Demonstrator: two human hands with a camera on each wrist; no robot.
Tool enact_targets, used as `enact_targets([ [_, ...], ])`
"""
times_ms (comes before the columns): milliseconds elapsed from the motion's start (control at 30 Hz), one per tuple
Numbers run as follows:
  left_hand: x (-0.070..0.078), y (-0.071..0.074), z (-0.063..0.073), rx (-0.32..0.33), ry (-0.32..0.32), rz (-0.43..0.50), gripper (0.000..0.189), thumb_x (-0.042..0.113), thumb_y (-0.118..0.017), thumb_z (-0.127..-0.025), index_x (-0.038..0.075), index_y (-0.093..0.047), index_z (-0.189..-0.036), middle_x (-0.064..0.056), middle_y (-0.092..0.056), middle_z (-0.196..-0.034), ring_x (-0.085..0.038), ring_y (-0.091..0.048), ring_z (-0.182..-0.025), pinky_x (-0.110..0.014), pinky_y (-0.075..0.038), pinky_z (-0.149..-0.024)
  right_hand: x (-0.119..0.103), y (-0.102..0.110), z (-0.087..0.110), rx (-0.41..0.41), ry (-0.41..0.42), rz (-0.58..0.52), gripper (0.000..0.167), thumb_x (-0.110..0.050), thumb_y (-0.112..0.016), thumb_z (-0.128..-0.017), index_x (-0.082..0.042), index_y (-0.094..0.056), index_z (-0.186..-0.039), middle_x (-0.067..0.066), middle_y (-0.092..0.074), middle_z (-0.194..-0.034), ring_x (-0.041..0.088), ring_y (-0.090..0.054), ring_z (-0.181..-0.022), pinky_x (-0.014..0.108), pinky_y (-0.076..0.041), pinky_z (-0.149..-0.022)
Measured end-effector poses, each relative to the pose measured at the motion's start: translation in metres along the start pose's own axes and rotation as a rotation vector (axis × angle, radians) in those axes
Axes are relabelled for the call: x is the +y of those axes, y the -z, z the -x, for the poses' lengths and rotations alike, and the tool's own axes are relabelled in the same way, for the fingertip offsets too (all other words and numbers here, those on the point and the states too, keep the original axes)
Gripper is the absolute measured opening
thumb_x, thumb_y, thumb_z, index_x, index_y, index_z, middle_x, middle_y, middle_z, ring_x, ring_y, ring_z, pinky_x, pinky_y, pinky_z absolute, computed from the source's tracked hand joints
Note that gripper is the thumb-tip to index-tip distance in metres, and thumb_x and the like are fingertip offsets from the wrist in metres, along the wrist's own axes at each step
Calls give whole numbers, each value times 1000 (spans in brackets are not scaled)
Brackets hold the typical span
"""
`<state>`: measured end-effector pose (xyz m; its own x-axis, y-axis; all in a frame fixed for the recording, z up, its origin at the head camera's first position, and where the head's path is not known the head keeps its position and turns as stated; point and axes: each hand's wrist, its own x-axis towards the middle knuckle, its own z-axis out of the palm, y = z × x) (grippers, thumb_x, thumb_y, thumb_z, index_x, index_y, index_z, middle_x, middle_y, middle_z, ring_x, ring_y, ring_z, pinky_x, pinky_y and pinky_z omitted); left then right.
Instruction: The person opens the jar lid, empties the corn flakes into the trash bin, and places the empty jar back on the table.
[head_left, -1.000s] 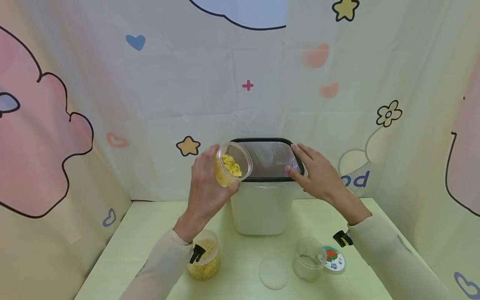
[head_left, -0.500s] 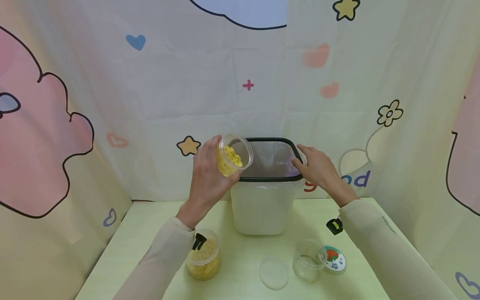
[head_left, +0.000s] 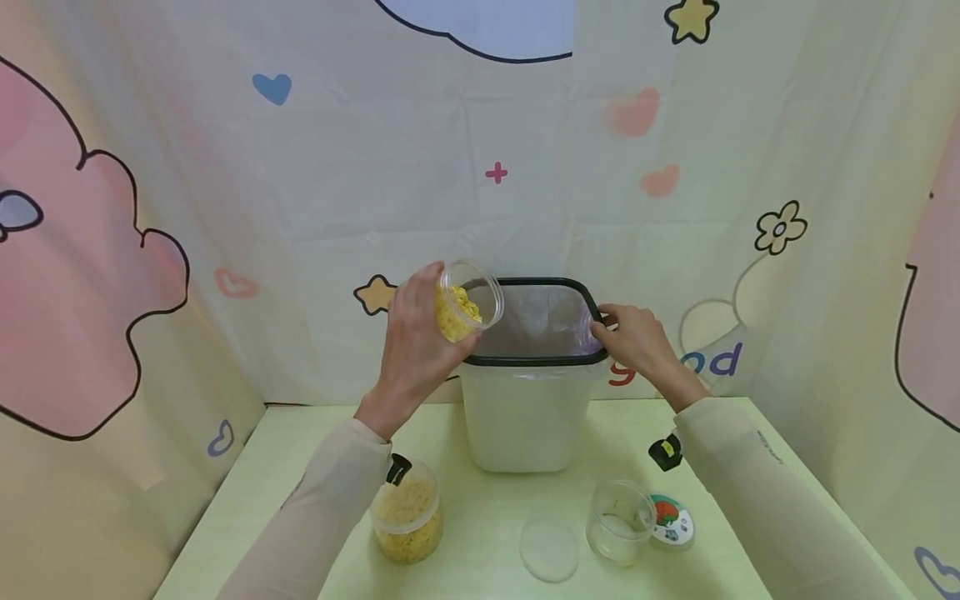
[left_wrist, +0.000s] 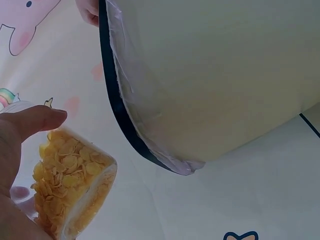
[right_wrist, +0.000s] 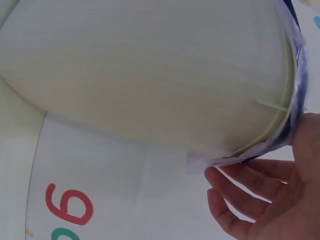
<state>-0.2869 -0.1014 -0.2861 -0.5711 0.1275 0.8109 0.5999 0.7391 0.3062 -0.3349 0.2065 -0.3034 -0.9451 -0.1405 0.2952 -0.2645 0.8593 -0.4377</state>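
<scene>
My left hand grips a clear plastic jar of yellow corn flakes. Lidless and tilted, its mouth faces right, overlapping the left rim of a white trash bin in the head view. The flakes show through the jar's wall in the left wrist view. On the bin's right side, my right hand pinches the black rim, thumb on the inner side and fingers outside. In the right wrist view those fingers curl beneath the rim, at the edge of the thin plastic liner.
On the table, a second jar with crumbly yellow contents stands front left. Right of it lie a translucent lid, an open clear jar and a printed round lid. A patterned cloth hangs behind the bin.
My left hand has raised the jar slightly, and it still holds flakes. My right hand has moved from open fingers over the bin's right rim to pinching that rim.
</scene>
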Motion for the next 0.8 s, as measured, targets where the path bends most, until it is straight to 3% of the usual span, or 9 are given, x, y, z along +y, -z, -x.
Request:
enact_targets([
  [300, -2, -5, -9, -35, -7, -29, 89, 25, -85, -69, 7, -38, -143, -11, -50, -139, -33, -47, -126, -52, -38, -110, 4, -6, -3, 41, -23, -83, 46, -22, -49, -97, 0, -53, -138, 23, -67, -121, 38, -65, -108, 47, -53, -84],
  [800, -3, -13, -33, -109, -27, -125, 90, 26, -84, -72, 9, -35, -146, -13, -50, -141, -33, -44, -130, -49, -33, -115, 2, -10, -5, 54, -97, -138, 48, -22, -54, -95, -1, -53, -138, 23, -66, -123, 37, -64, -108, 45, -56, -84],
])
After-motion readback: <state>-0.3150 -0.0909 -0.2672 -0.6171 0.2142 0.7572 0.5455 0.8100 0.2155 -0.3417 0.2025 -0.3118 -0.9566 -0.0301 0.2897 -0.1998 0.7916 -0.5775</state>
